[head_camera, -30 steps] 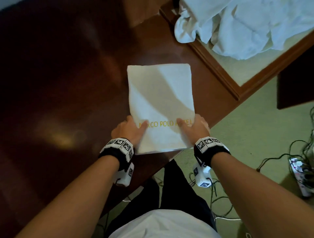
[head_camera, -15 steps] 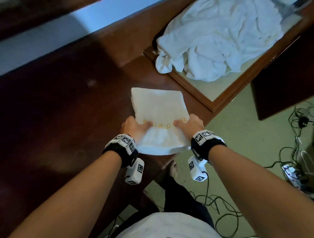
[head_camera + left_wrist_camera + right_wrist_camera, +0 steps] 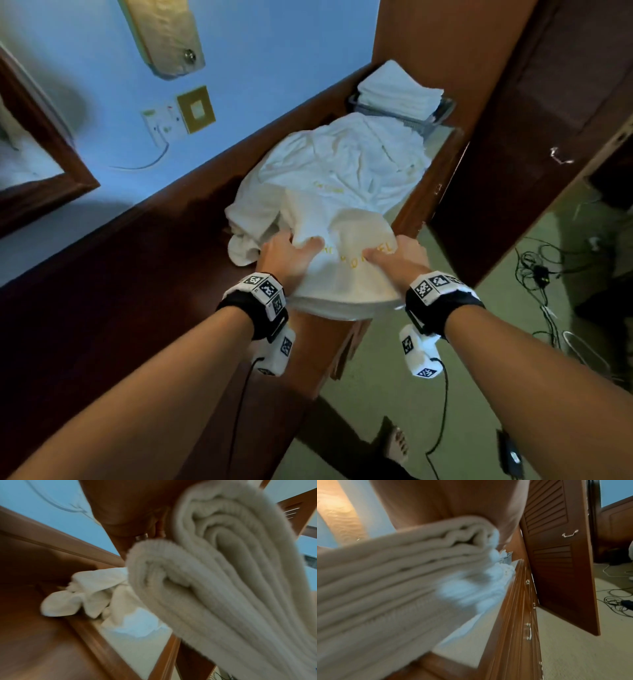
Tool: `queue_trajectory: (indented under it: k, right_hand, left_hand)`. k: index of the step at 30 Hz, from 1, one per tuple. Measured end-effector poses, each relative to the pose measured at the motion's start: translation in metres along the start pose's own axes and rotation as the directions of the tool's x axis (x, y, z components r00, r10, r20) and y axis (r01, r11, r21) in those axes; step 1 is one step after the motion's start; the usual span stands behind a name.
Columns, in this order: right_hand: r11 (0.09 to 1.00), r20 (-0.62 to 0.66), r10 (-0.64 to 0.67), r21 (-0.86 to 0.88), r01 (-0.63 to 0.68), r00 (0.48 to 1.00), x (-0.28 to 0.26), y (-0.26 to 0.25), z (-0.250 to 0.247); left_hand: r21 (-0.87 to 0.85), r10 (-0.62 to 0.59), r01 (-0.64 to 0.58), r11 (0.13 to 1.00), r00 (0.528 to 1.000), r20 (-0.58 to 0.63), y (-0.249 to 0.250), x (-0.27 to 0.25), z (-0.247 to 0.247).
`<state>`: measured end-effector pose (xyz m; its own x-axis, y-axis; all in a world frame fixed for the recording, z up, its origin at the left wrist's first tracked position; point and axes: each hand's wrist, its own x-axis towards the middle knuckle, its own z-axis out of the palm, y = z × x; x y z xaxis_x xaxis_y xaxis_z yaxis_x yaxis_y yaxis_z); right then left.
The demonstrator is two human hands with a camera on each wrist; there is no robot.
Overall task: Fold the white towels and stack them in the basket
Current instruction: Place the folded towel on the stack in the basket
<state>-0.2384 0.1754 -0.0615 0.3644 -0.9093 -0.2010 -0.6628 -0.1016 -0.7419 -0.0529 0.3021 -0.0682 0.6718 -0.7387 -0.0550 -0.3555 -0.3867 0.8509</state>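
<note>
A folded white towel (image 3: pixel 346 274) with gold lettering is lifted off the dark wooden desk (image 3: pixel 137 274). My left hand (image 3: pixel 291 257) grips its left side and my right hand (image 3: pixel 397 260) grips its right side, thumbs on top. Both wrist views show its stacked folded edges (image 3: pixel 214 588) (image 3: pixel 385 581) close up and blurred. Beyond it lies a heap of unfolded white towels (image 3: pixel 335 174). At the far end stands a wire basket (image 3: pixel 442 113) holding a stack of folded towels (image 3: pixel 397 92).
A blue wall with a socket and a switch plate (image 3: pixel 195 109) runs along the desk's left. A louvred wooden door (image 3: pixel 556 547) stands open at the right. Cables (image 3: pixel 537 270) lie on the pale carpet. A bare foot (image 3: pixel 397 445) shows below.
The towel has gone from lying flat on the desk to being lifted in both hands and carried forward over the heap. My view has swung up toward the basket.
</note>
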Motion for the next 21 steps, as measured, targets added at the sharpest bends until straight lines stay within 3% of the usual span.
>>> queue_trajectory:
  k: [12, 21]
  right_hand:
    - [0.997, -0.209, -0.069, -0.036, 0.063, 0.976, 0.198, 0.034, -0.216]
    - [0.999, -0.282, -0.015, -0.034, 0.006, 0.959, 0.329, 0.068, -0.298]
  left_hand:
    - [-0.054, 0.189, -0.189, 0.981, 0.982, -0.001, 0.202, 0.164, 0.18]
    - [-0.081, 0.241, -0.236, 0.968, 0.969, 0.049, 0.279, 0.278, 0.287]
